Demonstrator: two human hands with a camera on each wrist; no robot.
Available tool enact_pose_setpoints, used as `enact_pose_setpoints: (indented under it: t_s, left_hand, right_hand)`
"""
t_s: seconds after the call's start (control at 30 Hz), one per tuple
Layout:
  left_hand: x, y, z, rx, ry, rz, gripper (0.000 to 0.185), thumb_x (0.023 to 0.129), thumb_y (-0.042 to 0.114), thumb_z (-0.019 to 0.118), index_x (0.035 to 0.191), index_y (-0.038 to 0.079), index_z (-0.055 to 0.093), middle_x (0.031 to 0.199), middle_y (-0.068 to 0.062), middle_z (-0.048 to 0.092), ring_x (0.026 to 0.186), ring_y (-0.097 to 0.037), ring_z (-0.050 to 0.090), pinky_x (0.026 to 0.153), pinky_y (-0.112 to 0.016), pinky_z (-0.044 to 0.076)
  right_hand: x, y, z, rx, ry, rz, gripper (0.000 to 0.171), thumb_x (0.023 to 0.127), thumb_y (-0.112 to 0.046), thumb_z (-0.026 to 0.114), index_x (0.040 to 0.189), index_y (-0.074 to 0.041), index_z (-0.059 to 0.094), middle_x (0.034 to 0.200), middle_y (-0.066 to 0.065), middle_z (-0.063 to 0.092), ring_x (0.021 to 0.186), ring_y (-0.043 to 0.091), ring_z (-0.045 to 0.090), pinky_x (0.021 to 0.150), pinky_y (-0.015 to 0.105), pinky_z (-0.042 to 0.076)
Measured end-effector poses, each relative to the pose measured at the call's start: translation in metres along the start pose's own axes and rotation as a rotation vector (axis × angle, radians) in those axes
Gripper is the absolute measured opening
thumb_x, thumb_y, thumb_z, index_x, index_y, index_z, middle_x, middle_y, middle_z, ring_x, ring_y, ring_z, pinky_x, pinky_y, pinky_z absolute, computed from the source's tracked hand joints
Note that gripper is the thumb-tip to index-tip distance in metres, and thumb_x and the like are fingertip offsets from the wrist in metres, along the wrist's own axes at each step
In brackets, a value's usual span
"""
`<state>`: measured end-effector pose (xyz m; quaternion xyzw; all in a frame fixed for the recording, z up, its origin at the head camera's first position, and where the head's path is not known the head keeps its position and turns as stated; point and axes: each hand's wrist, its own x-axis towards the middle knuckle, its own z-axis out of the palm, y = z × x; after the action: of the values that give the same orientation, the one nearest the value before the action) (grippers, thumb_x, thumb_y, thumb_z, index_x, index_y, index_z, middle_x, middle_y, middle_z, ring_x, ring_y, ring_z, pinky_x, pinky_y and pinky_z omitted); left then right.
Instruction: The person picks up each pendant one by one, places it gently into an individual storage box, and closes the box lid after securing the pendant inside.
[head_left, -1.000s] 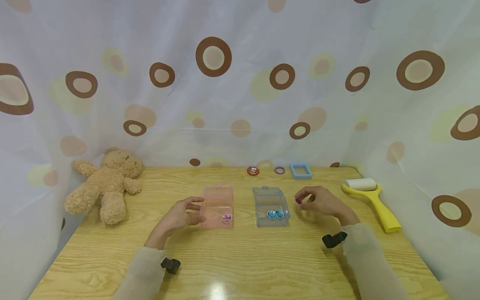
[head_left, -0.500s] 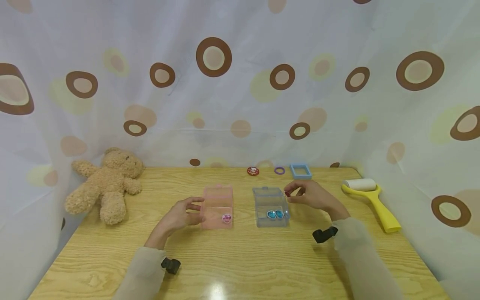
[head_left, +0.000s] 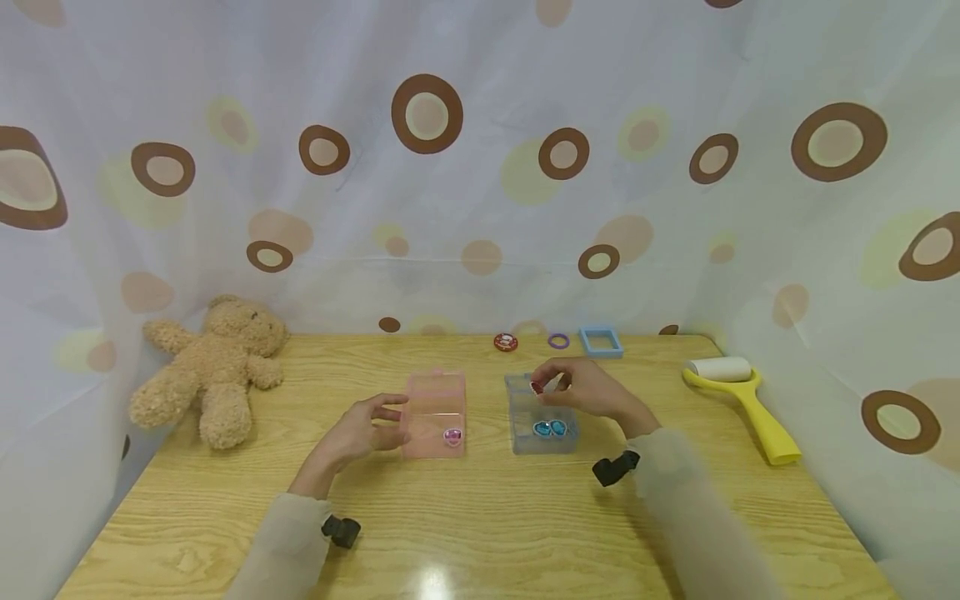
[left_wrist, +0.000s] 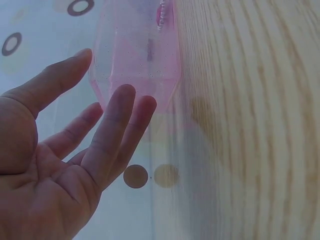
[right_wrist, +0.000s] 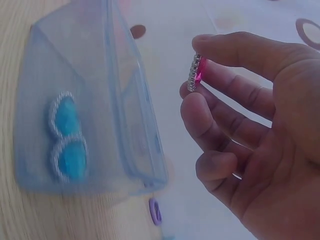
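Right hand (head_left: 592, 393) pinches a pink gem (right_wrist: 195, 74) between thumb and forefinger tips, other fingers loosely curled; gem sits edge-on in the grip, silver rim showing, held in the air over the back part of the blue box (head_left: 542, 413). Fingertip pinch looks chosen because the gem is small and flat. Blue box is open-topped and translucent, with two blue gems (head_left: 551, 428) side by side near its front wall. Left hand (head_left: 354, 435) is open, fingers straight and slightly spread, holding nothing; fingertips are at the left wall of the pink box (head_left: 436, 413), touching or just shy of it, can't tell from the wrist view. Likely there to steady the box. Pink box holds one pink gem (head_left: 453, 437) at its front right corner, so contents look grouped by colour: pink in pink, blue in blue. Boxes stand side by side mid-counter (head_left: 480, 533), a gap between them. Further out: red disc (head_left: 506, 342), purple ring (head_left: 558, 340) and blue frame (head_left: 601, 342) in a row at the back edge; yellow lint roller (head_left: 742, 398) at right; teddy bear (head_left: 213, 367) at left against the dotted curtain (head_left: 480, 167).
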<state>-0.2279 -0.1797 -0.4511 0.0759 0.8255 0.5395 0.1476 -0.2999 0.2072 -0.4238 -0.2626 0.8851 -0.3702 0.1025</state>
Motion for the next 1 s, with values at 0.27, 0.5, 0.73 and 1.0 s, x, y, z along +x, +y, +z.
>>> enact_pose_setpoints:
  t_s: [0.27, 0.5, 0.73, 1.0]
  left_hand:
    - [-0.001, 0.0, -0.001, 0.006, -0.008, 0.013, 0.064, 0.093, 0.008, 0.07, 0.149, 0.003, 0.041, 0.138, -0.031, 0.052, 0.11, -0.028, 0.066, 0.088, -0.042, 0.059]
    - [0.0, -0.001, -0.002, -0.008, -0.006, 0.005, 0.065, 0.093, 0.008, 0.071, 0.15, 0.004, 0.041, 0.138, -0.03, 0.051, 0.108, -0.026, 0.067, 0.088, -0.041, 0.06]
    - [0.001, -0.002, -0.002, -0.007, -0.004, -0.001, 0.065, 0.092, 0.008, 0.071, 0.15, 0.004, 0.042, 0.138, -0.03, 0.052, 0.106, -0.025, 0.068, 0.088, -0.041, 0.059]
    - [0.0, 0.001, -0.002, 0.007, -0.007, 0.0, 0.066, 0.092, 0.01, 0.073, 0.15, 0.006, 0.042, 0.138, -0.028, 0.053, 0.106, -0.025, 0.067, 0.088, -0.041, 0.059]
  right_hand:
    - [0.016, -0.017, 0.021, -0.024, -0.02, -0.029, 0.027, 0.091, -0.023, 0.073, 0.117, -0.018, 0.069, 0.106, -0.002, 0.068, 0.072, 0.017, 0.063, 0.065, 0.028, 0.053]
    - [0.03, -0.032, 0.038, -0.047, -0.033, -0.068, 0.027, 0.09, -0.025, 0.074, 0.116, -0.017, 0.07, 0.104, -0.006, 0.069, 0.071, 0.013, 0.062, 0.067, 0.028, 0.053]
    - [0.04, -0.047, 0.052, -0.054, -0.068, -0.073, 0.024, 0.091, -0.029, 0.074, 0.113, -0.021, 0.07, 0.105, -0.009, 0.069, 0.077, 0.011, 0.064, 0.069, 0.028, 0.054]
    - [0.051, -0.06, 0.066, -0.009, -0.118, -0.105, 0.025, 0.092, -0.023, 0.074, 0.116, -0.015, 0.07, 0.108, -0.007, 0.07, 0.086, 0.011, 0.064, 0.078, 0.028, 0.055]
